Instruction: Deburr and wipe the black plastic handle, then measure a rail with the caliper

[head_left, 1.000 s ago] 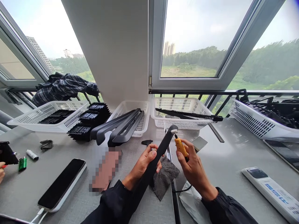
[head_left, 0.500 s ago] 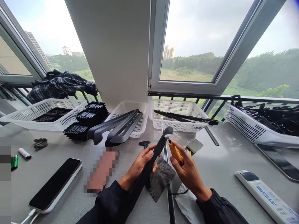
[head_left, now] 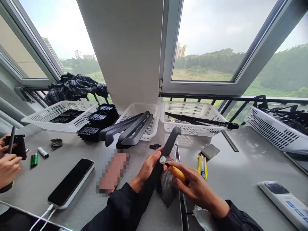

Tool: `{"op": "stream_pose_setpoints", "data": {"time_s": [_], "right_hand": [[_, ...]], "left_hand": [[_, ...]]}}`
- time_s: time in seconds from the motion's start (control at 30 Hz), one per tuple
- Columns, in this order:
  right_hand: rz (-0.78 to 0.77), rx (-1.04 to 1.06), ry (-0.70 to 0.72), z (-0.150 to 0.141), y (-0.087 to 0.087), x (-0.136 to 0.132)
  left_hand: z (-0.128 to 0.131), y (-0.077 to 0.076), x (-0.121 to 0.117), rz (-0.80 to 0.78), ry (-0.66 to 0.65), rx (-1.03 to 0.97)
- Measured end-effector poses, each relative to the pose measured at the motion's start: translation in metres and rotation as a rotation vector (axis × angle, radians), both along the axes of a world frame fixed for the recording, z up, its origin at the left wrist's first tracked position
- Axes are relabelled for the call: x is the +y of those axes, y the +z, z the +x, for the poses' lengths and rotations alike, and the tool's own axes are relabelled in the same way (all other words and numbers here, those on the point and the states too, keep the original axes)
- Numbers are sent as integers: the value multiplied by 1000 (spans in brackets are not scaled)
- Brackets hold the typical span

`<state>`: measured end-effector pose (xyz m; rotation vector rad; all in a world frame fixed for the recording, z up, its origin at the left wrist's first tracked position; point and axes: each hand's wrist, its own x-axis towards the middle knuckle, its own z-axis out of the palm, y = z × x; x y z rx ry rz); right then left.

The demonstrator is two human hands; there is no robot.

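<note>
My left hand point(head_left: 148, 168) is closed around a long dark grey plastic strip point(head_left: 171, 142) with a curved end, tilted with that end up and away from me. In my right hand point(head_left: 199, 186) is a yellow pen-shaped rotary tool point(head_left: 177, 173), gripped between thumb and fingers. Its white round polishing tip point(head_left: 163, 159) lies against the strip's face, just beside my left fingers. Under the strip, partly hidden, a dark grey cloth point(head_left: 168, 191) rests on the table. Similar grey strips point(head_left: 134, 133) lean out of a white basket point(head_left: 152, 123) ahead.
A yellow utility knife point(head_left: 202, 166) and a grey block point(head_left: 210, 151) lie to the right. Farther back stand more white baskets point(head_left: 192, 130) and stacked black parts point(head_left: 97, 123). On the left are a phone point(head_left: 71, 181) with cables and another person's hands point(head_left: 9, 166) holding a dark part.
The polishing tip has moved down the strip from near its curved end towards my left hand. My view has swung left, bringing another person's hands into sight.
</note>
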<state>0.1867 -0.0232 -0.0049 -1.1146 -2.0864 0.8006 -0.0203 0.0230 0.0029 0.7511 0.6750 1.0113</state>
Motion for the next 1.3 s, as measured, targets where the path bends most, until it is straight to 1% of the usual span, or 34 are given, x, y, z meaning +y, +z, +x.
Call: {"op": "stream_pose_setpoints", "data": {"time_s": [0.07, 0.17, 0.3, 0.5, 0.63, 0.87, 1.03, 1.17, 1.3], "right_hand": [[-32, 25, 58, 0, 4, 0], [-79, 54, 129, 0, 10, -2], [-139, 32, 212, -3, 18, -6], [-240, 54, 330, -13, 29, -12], [-258, -4, 389, -19, 31, -15], [-265, -79, 488, -27, 35, -19], [-274, -86, 482, -28, 30, -22], [-273, -60, 369, -26, 23, -19], [-311, -1, 252, -22, 23, -13]], "left_hand": [[0, 3, -1, -2, 11, 15], [0, 8, -2, 52, 19, 16], [0, 9, -1, 57, 21, -2], [-1, 10, 1, 61, 121, 40], [-1, 13, 1, 52, 142, 67], [0, 12, 0, 38, 157, 63], [0, 15, -1, 39, 161, 58], [1, 17, -3, 29, 149, 40], [0, 17, -3, 26, 93, 29]]}}
